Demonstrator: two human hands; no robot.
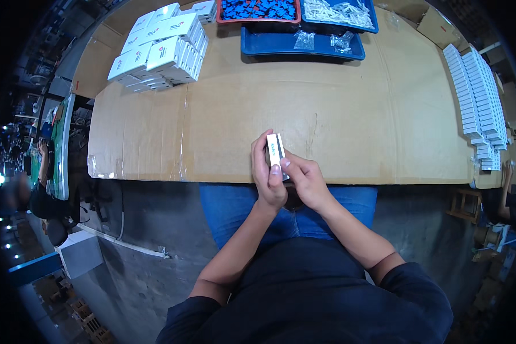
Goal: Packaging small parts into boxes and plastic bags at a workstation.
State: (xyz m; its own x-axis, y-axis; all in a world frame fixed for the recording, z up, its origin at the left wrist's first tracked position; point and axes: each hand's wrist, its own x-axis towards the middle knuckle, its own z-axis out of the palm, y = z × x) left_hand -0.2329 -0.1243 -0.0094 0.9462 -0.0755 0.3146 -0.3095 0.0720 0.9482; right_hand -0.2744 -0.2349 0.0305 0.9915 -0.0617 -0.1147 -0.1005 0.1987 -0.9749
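Observation:
A small white box [274,150] with a dark strip down one side is held upright near the table's front edge. My left hand [265,178] wraps around its left side, with the thumb on the front face. From the right, my right hand [308,182] grips its lower part, with the thumb near the left thumb. The box's back and lower end are partly hidden by my fingers.
White boxes [169,54] are piled at the far left of the cardboard-covered table [229,114]. A red tray [258,22] of blue pieces, a blue tray [339,27] of white pieces and a lower blue tray [275,55] with clear bags stand at the back. Small-box stacks [476,103] line the right.

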